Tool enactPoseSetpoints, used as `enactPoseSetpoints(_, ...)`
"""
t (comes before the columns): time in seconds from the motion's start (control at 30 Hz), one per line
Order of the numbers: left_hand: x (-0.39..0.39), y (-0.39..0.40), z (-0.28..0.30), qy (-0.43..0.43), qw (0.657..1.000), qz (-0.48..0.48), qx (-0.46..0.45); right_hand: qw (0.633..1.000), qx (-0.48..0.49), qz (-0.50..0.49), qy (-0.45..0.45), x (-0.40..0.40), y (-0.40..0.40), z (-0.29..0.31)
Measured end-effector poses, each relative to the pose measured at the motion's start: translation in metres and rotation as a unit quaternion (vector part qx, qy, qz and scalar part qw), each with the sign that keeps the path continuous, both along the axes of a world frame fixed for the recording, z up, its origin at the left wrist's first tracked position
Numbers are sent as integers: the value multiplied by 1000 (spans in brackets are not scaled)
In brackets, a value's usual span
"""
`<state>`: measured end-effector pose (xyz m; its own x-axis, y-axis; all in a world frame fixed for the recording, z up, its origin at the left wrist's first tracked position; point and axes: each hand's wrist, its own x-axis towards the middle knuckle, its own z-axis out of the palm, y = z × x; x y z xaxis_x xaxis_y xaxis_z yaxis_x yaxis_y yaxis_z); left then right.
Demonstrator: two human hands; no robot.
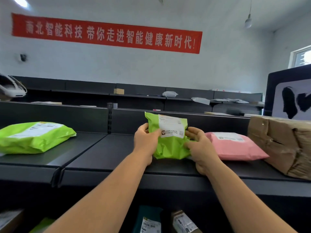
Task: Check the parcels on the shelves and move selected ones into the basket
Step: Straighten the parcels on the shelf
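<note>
A small green parcel [169, 142] with a white label stands tilted upright on the top black shelf [104, 153]. My left hand [145, 140] grips its left side and my right hand [201, 147] grips its right side. Just right of it lies a pink parcel [235, 147], flat on the same shelf. A larger green parcel [33, 137] lies at the far left of the shelf. No basket is in view.
A big brown taped parcel [282, 145] sits at the shelf's right end. On the lower shelf are a teal parcel [149, 219] and a small brown box [183, 222]. More dark shelving with grey bags [170, 94] stands behind.
</note>
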<state>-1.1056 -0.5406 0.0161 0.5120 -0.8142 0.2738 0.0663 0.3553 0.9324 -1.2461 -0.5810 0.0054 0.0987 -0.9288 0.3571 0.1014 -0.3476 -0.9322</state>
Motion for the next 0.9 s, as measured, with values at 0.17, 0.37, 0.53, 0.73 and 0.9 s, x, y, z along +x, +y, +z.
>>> enactPoseSetpoints(0.17,-3,10,4,15,996,-59,-60,998,-54,-9,-15,-3,5,-1)
enactPoseSetpoints(0.37,0,14,2,0,993,-75,-86,995,-89,-23,-28,-3,11,-2)
enactPoseSetpoints(0.53,2,16,3,-8,993,-76,-93,994,-99,-22,-33,-3,11,-3)
enactPoseSetpoints(0.73,4,14,3,-24,994,-67,-79,994,-100,-42,-19,-2,10,-3)
enactPoseSetpoints(0.9,5,6,0,-115,993,-23,0,990,-103,-90,41,0,7,-4)
